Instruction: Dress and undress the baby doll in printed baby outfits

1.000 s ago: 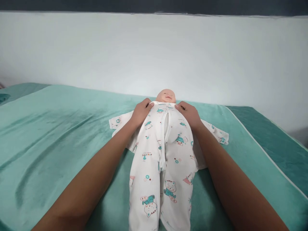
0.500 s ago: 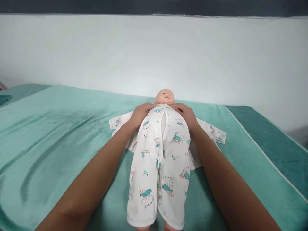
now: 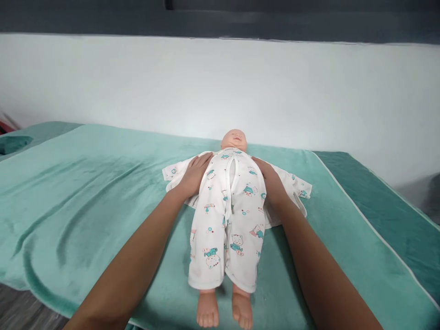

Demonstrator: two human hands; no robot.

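Note:
A baby doll [image 3: 234, 139] lies on its back on a teal blanket [image 3: 85, 192], head away from me, bare feet [image 3: 223, 309] near me. It wears a white romper [image 3: 228, 215] printed with small teal animals, open in a narrow slit down the chest. My left hand [image 3: 192, 175] rests flat on the doll's left flank, fingers stretched toward the shoulder. My right hand [image 3: 271, 178] lies along the other flank, fingers extended against the cloth. The romper's empty sleeves [image 3: 297, 188] spread out to both sides.
The blanket covers a wide bed and ends at a pale wall [image 3: 220, 87] behind the doll. A darker green strip [image 3: 388, 201] with a white edge runs along the right. The blanket's near left edge [image 3: 41, 293] drops to a grey floor.
Both hands have slid from the doll's shoulders down to its sides. The view has pulled back, so the doll's bare feet now show.

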